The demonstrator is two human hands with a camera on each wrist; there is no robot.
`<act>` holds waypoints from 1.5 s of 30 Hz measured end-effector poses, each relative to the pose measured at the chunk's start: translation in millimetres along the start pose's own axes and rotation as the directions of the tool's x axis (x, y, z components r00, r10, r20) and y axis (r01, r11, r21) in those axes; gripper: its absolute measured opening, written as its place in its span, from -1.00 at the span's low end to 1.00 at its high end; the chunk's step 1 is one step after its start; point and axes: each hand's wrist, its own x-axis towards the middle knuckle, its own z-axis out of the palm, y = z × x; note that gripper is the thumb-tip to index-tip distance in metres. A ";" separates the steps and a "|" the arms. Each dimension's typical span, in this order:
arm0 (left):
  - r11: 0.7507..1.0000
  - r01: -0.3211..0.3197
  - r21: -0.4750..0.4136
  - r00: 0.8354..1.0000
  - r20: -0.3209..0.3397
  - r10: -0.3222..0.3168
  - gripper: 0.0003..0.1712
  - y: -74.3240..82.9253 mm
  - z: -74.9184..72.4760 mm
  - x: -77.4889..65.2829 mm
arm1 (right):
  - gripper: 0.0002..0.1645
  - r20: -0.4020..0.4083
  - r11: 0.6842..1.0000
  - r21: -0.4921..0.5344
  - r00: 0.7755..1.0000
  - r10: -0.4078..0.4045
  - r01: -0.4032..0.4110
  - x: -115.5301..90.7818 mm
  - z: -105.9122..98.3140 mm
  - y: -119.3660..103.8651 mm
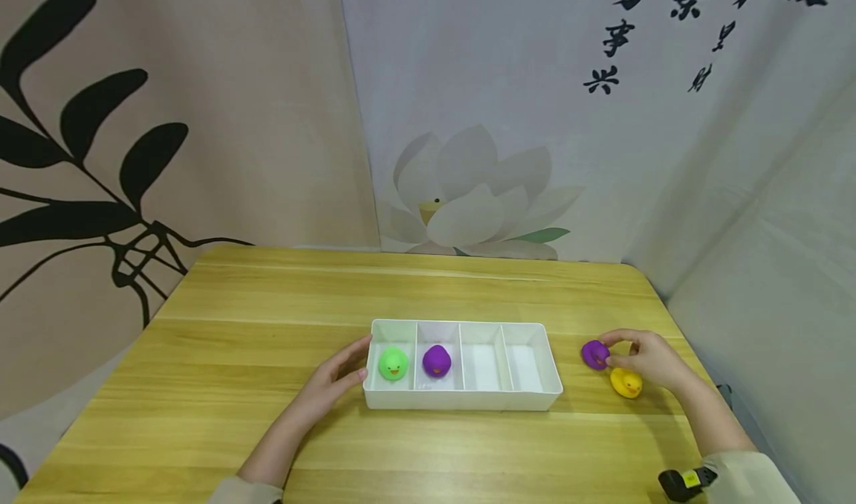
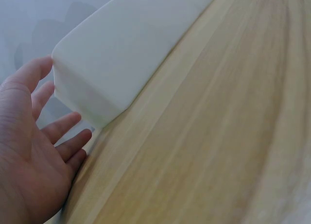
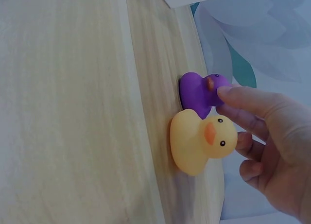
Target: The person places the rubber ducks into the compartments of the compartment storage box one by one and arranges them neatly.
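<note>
A white divided box [image 1: 461, 401] stands on the wooden table, with a green rubber duck [image 1: 393, 363] in its leftmost compartment and a purple rubber duck [image 1: 437, 361] in the one beside it. At the box's left end, my left hand [image 1: 331, 379] touches the wall with loosely spread fingers; the left wrist view shows the thumb at the box's corner [image 2: 87, 63]. Off to the right, my right hand [image 1: 652, 359] pinches the head of another purple rubber duck [image 3: 194, 93] between thumb and fingers. Right beside that duck sits a yellow rubber duck [image 3: 187, 144], under the hand.
The two right compartments of the box hold no ducks. The wooden table [image 1: 267, 303] ends at a printed curtain [image 1: 281, 117] behind and another on the right. A black wrist device [image 1: 685, 483] sits at the right sleeve.
</note>
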 end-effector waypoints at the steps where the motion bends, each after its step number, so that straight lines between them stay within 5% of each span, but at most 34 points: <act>1: 1.000 -0.001 0.001 1.000 -0.001 0.001 -0.38 0.3 0.0 0.0 | -0.62 0.005 1.000 -0.001 1.000 -0.002 0.002 0.2 0.2 -0.1; 19: 1.000 0.003 0.004 1.000 0.004 -0.003 -0.38 -0.9 -0.5 0.1 | -0.62 0.004 1.000 -0.014 1.000 0.000 0.000 0.9 3.9 0.4; 45: 1.000 0.006 0.014 1.000 -0.003 -0.006 -0.38 -1.0 -0.9 -0.1 | -0.62 -0.178 0.998 0.030 0.983 -0.045 0.051 -14.3 3.6 -18.6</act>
